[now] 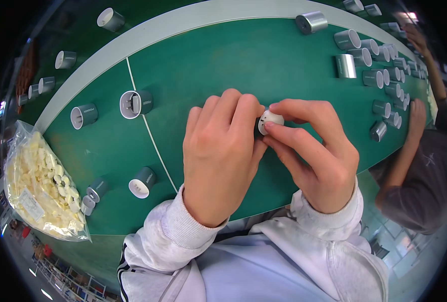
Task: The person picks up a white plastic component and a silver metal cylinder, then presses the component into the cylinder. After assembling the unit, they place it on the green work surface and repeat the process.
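Your left hand (218,156) and right hand (316,151) both pinch a small white-ended plug piece (269,121), held between your fingertips above the green surface (223,60). Grey cylindrical housings (136,104) lie scattered around; a clear bag of white parts (39,183) sits far left.

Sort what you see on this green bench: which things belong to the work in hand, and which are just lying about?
In hand:
left hand
right hand
small white-capped part pinched between them

Lying about:
grey cylinders with white ends on the green belt
clear bag of white pieces at the left
rows of cylinders near another person's hand
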Demonstrator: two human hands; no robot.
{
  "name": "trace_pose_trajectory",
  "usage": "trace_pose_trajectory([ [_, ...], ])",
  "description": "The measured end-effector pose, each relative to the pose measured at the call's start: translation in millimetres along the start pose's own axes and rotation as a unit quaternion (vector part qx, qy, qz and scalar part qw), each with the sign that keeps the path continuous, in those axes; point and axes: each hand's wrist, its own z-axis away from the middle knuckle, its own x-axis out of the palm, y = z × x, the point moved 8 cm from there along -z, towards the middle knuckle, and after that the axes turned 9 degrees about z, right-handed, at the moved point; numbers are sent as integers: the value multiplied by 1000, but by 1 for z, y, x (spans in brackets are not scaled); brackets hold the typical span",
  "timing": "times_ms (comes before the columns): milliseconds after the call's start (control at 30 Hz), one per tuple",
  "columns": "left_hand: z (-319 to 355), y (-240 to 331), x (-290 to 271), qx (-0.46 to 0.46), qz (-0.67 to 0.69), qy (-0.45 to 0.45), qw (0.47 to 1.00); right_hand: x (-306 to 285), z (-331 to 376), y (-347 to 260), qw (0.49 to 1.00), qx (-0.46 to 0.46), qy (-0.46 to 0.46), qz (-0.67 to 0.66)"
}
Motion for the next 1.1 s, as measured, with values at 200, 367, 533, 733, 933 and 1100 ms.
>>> trace_pose_trajectory([
  [200, -2, 2, 0, -6, -9, -16, 1000, 1, 0, 7, 999, -12, -26, 26],
  [367, -2, 3, 0, 1, -25, -16, 1000, 5, 1, 12, 996, 4, -58, 70],
  [533, -1, 5, -1, -5, -40, -18, 999, 6, 3, 7, 996, 2, -50, 68],
  [733, 2, 6, -2, 2, -43, -17, 999, 0, 0, 9, 994, 27, -32, 103],
  [933, 2, 7, -3, 5, -48, 3, 999, 1, 3, 2, 986, -14, -12, 167],
  [1100, 3, 6, -8, 22, -70, 9, 997, 3, -7, -5, 991, -41, -53, 113],
])
